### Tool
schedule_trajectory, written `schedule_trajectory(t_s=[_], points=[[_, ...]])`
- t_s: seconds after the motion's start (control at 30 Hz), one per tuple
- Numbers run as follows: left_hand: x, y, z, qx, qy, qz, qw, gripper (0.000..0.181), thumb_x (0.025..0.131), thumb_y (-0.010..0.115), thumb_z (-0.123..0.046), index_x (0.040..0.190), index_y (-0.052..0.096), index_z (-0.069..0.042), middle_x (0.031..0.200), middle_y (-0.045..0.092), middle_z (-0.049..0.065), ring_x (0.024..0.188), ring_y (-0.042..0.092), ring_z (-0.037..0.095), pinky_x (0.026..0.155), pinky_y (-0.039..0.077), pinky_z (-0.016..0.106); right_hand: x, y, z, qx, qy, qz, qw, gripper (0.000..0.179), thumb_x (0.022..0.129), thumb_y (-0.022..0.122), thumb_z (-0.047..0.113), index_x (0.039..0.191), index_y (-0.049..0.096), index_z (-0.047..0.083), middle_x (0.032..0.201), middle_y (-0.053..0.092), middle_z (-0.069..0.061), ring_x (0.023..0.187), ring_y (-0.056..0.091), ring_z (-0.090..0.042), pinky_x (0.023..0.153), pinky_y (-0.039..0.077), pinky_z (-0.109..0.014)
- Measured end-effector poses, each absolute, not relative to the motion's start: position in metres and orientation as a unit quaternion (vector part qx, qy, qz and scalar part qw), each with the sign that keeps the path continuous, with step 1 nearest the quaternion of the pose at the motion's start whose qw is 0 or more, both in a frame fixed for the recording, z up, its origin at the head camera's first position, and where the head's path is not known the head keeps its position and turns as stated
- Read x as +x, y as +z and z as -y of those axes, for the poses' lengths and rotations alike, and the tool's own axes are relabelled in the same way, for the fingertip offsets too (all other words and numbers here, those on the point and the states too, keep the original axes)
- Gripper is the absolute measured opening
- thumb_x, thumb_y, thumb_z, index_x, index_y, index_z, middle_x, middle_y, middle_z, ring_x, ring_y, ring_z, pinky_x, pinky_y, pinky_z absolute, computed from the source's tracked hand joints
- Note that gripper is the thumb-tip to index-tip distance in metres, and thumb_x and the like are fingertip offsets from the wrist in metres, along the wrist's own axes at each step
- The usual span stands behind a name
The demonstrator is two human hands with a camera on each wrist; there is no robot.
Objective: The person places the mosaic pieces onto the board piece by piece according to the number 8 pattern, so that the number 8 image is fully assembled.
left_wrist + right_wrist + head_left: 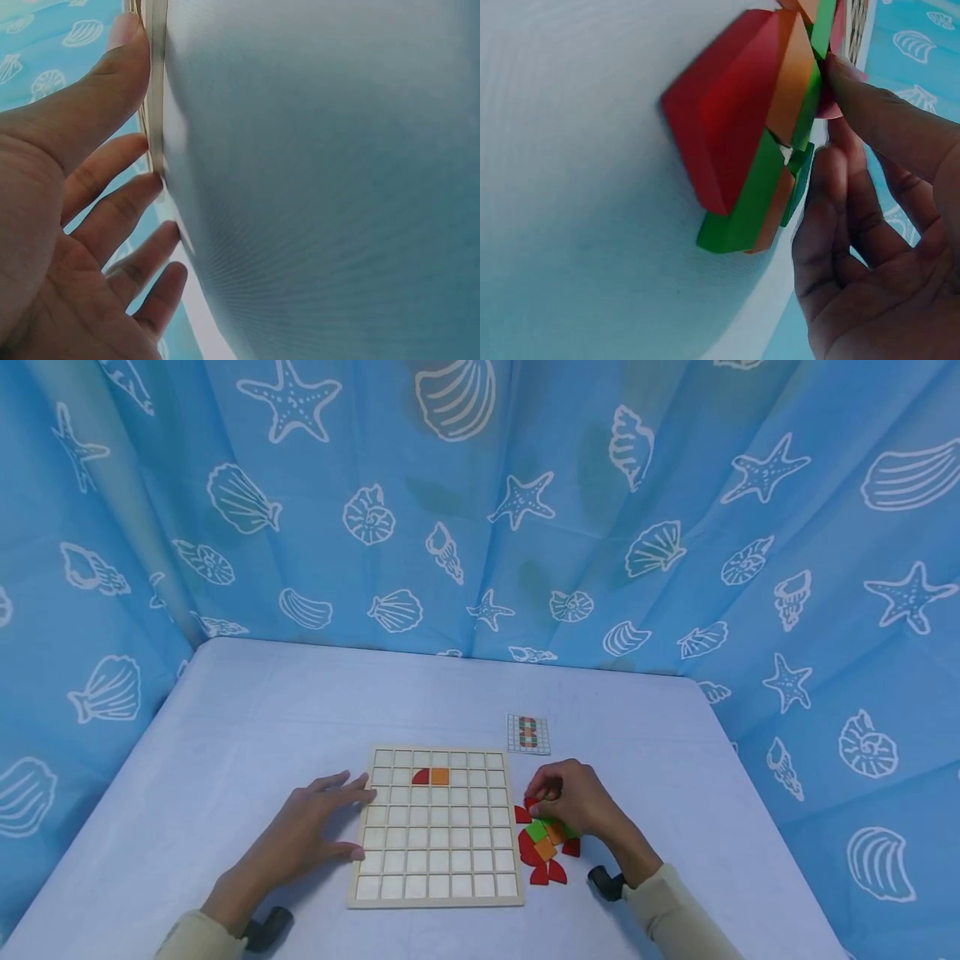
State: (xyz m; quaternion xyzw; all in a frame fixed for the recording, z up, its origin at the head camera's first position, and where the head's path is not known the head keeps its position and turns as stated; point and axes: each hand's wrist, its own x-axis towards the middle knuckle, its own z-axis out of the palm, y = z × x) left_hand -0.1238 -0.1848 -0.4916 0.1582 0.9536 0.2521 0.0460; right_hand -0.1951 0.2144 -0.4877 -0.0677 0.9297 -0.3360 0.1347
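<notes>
one red piece (pixel 531 802) pinched by right hand (pixel 577 797) at pile (pixel 544 848); left hand (pixel 303 828) spread against grid board (pixel 435 903)

Right hand (pixel 892 270) at 4 o'clock, pinching small red piece (pixel 827 106) (mostly hidden by thumb); large red block (pixel 731 112) at 12, touching green block (pixel 742 206) below and orange block (pixel 789 90) at 1; white cloth (pixel 577 150) at 9; shell-patterned blue curtain (pixel 904 71) at 2.

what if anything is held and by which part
Right hand pinches a red tile, gripped edge hidden; left hand only touches the grid board at its left edge.
</notes>
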Motion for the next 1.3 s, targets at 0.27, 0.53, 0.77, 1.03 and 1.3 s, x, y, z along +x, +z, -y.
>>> schedule_trajectory(t_s=[0.27,0.53,0.77,1.03,1.3], points=[[-0.125,-0.494,0.185,0.151,0.24,-0.958,0.047,0.083,0.072,0.097,-0.036,0.147,0.064,-0.021,0.161,0.056,0.006,0.15,0.047,0.044,0.114,0.041,0.072,-0.202,-0.484,-0.205,-0.09,-0.411,-0.9,0.111,0.015,0.087,0.089,0.012,0.094,0.078,0.02,0.086,0.072,0.002,0.08,0.066,-0.019,0.072,0.059,-0.025],[-0.126,-0.497,0.186,0.152,0.244,-0.957,0.046,0.083,0.073,0.097,-0.037,0.147,0.064,-0.021,0.161,0.056,0.006,0.15,0.047,0.044,0.114,0.041,0.072,-0.21,-0.483,-0.172,-0.094,-0.446,-0.884,0.1,0.013,0.089,0.087,0.013,0.097,0.079,0.019,0.089,0.075,0.002,0.08,0.067,-0.017,0.071,0.058,-0.024],[-0.126,-0.498,0.187,0.154,0.242,-0.957,0.045,0.083,0.073,0.096,-0.038,0.148,0.064,-0.022,0.161,0.056,0.006,0.15,0.047,0.044,0.114,0.042,0.071,-0.218,-0.485,-0.143,-0.113,-0.446,-0.882,0.103,0.009,0.091,0.085,0.01,0.094,0.078,0.017,0.085,0.074,0.001,0.077,0.067,-0.014,0.071,0.058,-0.029],[-0.127,-0.498,0.188,0.157,0.241,-0.957,0.047,0.082,0.074,0.096,-0.039,0.148,0.064,-0.022,0.161,0.055,0.007,0.15,0.047,0.045,0.114,0.042,0.071,-0.227,-0.488,-0.123,-0.129,-0.422,-0.89,0.119,0.006,0.091,0.084,0.009,0.092,0.079,0.012,0.08,0.074,0.0,0.075,0.066,-0.014,0.07,0.055,-0.032],[-0.126,-0.494,0.187,0.155,0.245,-0.956,0.049,0.081,0.075,0.095,-0.039,0.148,0.063,-0.023,0.162,0.055,0.006,0.151,0.046,0.044,0.115,0.041,0.07,-0.227,-0.484,-0.113,-0.14,-0.359,-0.916,0.112,0.012,0.091,0.084,0.01,0.083,0.08,0.017,0.073,0.071,0.005,0.07,0.062,-0.013,0.065,0.051,-0.031]])
